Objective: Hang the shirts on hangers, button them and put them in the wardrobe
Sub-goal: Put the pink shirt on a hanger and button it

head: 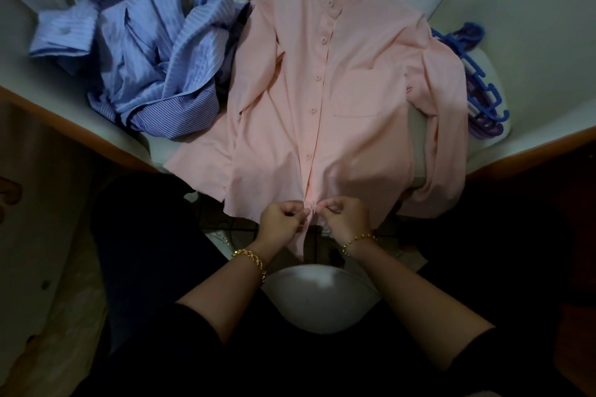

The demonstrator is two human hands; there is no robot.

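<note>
Pink shirt (pixel 325 100) flat on white table (pixel 532 10), hem hanging over the near edge; left hand (pixel 280 219) and right hand (pixel 346 215) pinch the hem placket; blue striped shirts (pixel 154 58) heaped far left; blue hangers (pixel 477 74) right.

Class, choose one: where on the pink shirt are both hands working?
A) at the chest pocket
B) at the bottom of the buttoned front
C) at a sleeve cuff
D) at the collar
B: the left hand and right hand both pinch the pink shirt at the lowest end of its front, by the hem.
</note>
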